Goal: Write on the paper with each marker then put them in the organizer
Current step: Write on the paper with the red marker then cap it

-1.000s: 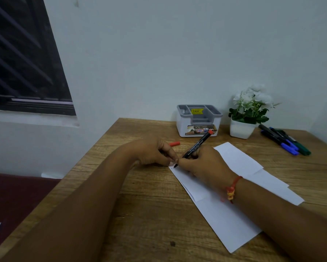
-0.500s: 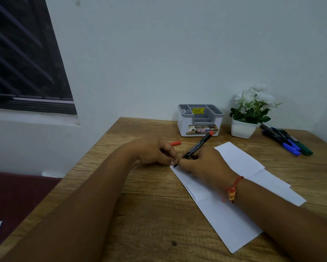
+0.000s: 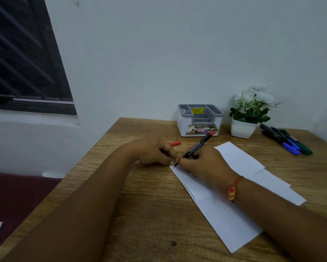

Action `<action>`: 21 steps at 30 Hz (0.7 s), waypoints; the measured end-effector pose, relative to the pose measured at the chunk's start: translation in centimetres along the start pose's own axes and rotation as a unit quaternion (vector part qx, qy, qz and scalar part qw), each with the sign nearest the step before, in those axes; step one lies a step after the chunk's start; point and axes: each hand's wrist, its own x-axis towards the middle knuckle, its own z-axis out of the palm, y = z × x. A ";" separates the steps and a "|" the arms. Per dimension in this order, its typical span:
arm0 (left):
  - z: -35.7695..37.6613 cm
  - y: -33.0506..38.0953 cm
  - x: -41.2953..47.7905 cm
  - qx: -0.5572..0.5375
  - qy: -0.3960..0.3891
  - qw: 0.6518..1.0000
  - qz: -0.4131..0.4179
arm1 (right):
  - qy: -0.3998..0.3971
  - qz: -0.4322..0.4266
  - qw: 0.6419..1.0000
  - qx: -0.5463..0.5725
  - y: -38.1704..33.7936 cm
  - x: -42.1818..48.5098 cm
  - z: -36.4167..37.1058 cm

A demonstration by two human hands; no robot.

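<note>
The red marker (image 3: 196, 146) is held in the right hand (image 3: 204, 163), with the fingers (image 3: 185, 161) clamped around the lower barrel. Its tip is set on the near-left corner of the paper (image 3: 238, 186), just beyond the fingertips, where a small red mark is seen. The barrel is tilted up and away from the fingers, toward the organizer (image 3: 199, 120).

The left hand (image 3: 153, 152) is placed just beside the right, its fingers curled together and pressed down at the paper's corner, touching the right fingertips. Whether anything is gripped in it cannot be told.

The red cap (image 3: 175, 143) is lying on the table (image 3: 140, 214), just beyond the left fingers. The organizer stands further beyond the marker's upper end. The remaining markers (image 3: 287, 141) are lying well to the right of both hands, beside a potted plant (image 3: 247, 114).
</note>
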 end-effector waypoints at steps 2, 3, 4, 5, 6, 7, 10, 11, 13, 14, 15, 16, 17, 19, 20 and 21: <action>0.0 -0.1 0.0 -0.011 -0.002 1.000 0.000 | 0.006 0.000 1.000 0.000 0.0 0.0 0.0; 0.0 -0.1 0.0 -0.010 -0.002 1.000 -0.001 | 0.007 0.002 1.000 -0.001 0.0 -0.1 -0.1; 0.0 0.0 0.0 -0.007 -0.001 1.000 -0.001 | 0.007 0.005 1.000 -0.001 0.0 -0.1 -0.1; 0.0 0.0 0.0 -0.003 0.001 1.000 0.000 | 0.008 0.005 1.000 -0.002 0.0 -0.1 -0.1; 0.0 0.0 0.0 0.003 0.004 1.000 0.001 | 0.008 0.004 1.000 -0.005 -0.1 -0.2 -0.1; 0.0 0.0 0.0 0.009 0.006 1.000 0.001 | 0.008 0.003 1.000 -0.007 -0.2 -0.2 -0.1; 0.0 0.0 0.0 0.010 0.004 1.000 -0.001 | 0.015 0.006 1.000 -0.004 -0.3 -0.3 -0.2; 0.0 0.0 0.0 0.010 0.003 1.000 -0.001 | 0.017 0.005 1.000 -0.004 -0.4 -0.4 -0.2; 0.0 0.0 0.0 0.005 -0.001 1.000 -0.002 | 0.011 0.001 1.000 -0.006 -0.4 -0.4 -0.2; 0.0 0.1 0.0 0.004 -0.001 1.000 -0.003 | 0.006 0.005 1.000 -0.003 -0.5 -0.4 -0.2; 0.0 0.1 0.0 0.005 0.001 1.000 -0.002 | 0.002 0.011 1.000 0.003 -0.6 -0.4 -0.3; 0.0 0.1 0.0 0.009 0.004 1.000 0.001 | 0.002 0.018 1.000 0.010 -0.6 -0.3 -0.4; -0.1 0.1 0.0 0.011 0.006 1.000 0.003 | 0.006 0.025 1.000 0.019 -0.5 -0.2 -0.5; -0.1 0.1 0.1 0.018 0.005 1.000 0.005 | 0.011 0.028 0.998 0.047 -0.5 -0.2 -0.8; -0.1 0.1 0.1 0.024 0.004 1.000 0.005 | 0.007 0.025 0.997 0.068 -0.4 -0.2 -0.9; -0.2 0.1 0.1 0.029 0.002 1.000 0.006 | 0.001 0.020 0.996 0.085 -0.5 -0.3 -0.9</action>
